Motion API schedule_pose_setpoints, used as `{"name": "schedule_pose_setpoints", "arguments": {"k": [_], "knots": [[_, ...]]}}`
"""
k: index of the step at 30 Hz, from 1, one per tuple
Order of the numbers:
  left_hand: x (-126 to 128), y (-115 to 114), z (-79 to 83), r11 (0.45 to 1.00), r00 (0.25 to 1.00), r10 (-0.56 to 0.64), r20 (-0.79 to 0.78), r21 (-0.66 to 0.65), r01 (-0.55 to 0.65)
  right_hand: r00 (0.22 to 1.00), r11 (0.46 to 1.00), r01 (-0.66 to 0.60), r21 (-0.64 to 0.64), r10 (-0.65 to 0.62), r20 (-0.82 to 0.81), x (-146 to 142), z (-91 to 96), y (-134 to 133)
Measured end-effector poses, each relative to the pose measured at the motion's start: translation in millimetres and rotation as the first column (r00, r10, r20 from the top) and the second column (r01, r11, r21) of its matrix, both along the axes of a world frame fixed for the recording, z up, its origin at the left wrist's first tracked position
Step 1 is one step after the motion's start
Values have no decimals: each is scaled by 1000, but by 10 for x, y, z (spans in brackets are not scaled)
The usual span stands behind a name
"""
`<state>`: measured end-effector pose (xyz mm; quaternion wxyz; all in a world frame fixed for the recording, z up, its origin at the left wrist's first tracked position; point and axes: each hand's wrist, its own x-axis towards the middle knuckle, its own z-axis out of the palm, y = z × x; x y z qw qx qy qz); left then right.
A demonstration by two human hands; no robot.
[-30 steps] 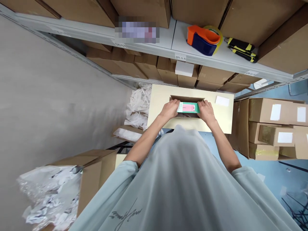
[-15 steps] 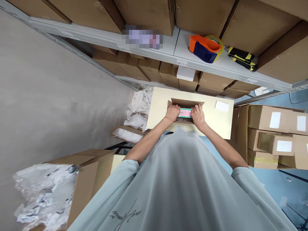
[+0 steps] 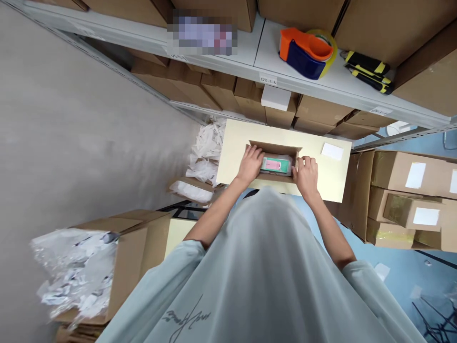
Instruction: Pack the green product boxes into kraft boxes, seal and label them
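Note:
A small open cardboard box (image 3: 274, 177) sits on a pale yellow tabletop. Inside it lies a green-and-pink packet (image 3: 274, 165), apparently with clear plastic around it. My left hand (image 3: 250, 164) rests at the box's left end, fingers extended and slightly apart over the edge; it holds nothing I can see. At the opposite end, my right hand (image 3: 306, 175) has its fingers bent around the right edge, thumb on the inner side. Part of each end of the box is hidden by the hands.
A white card (image 3: 332, 151) lies on the table's right side. Above are shelves with cartons, an orange-and-blue tape dispenser (image 3: 306, 53) and black-yellow utility knives (image 3: 369, 71). Stacked boxes (image 3: 403, 200) stand right. White paper scraps (image 3: 205, 152) and a carton of plastic wrap (image 3: 84, 271) are left.
The green-and-pink packet, earlier between both hands, now lies released in the box. My right hand has moved right to the box's edge; my left hand has shifted slightly left.

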<state>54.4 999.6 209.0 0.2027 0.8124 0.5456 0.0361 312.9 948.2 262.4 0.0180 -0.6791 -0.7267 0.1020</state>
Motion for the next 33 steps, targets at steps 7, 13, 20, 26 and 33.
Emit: {"name": "schedule_pose_setpoints", "arguments": {"k": [7, 13, 20, 26, 33], "knots": [[-324, -347, 233, 839, 838, 538, 89, 38, -543, 968, 985, 171, -12, -171, -185, 168, -211, -217], [-198, -395, 220, 852, 849, 520, 92, 24, -524, 967, 974, 214, -78, -223, -126, 104, -330, -162], [-588, -1118, 453, 798, 794, 599, 109, 12, -603, 976, 986, 168, -18, -169, -138, -103, -89, -433], [-1501, -2575, 509, 604, 601, 773, 201, 54, -795, 980, 997, -81, -3, 79, -183, -1108, 57, -979], [-2403, -4475, 562, 225, 232, 939, 252, 56, -973, 864, 883, -469, -10, 457, -212, -2683, 29, -1813]]}}
